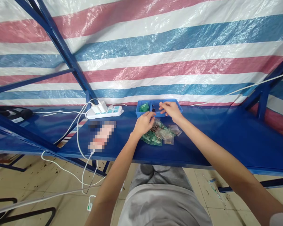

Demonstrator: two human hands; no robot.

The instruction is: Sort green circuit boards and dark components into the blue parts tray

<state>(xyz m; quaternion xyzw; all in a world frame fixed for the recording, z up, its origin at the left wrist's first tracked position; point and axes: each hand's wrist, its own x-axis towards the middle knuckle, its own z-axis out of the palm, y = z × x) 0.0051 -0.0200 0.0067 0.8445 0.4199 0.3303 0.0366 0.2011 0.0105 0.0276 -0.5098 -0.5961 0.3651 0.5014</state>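
Note:
A blue divided tray [138, 103] sits toward the back of the blue table. Its left compartment holds a green packet [144, 107], and a few small dark pieces [153, 108] lie in the middle one. My right hand [171, 110] is over the tray's right part with its fingers curled together. At the tray's front edge, my left hand [144, 124] has bent fingers close to one another, above a pile of small plastic bags [159, 133]. Some bags are green, others clear with small metal parts inside. Whatever either hand pinches is too small to make out.
Left of the tray are a white power strip [115, 112] with plugged-in chargers and a blurred-out pinkish object [102, 136] on a white cable. Cables loop over the table edge. Blue frame posts [70, 59] and a striped plastic sheet [167, 47] stand behind.

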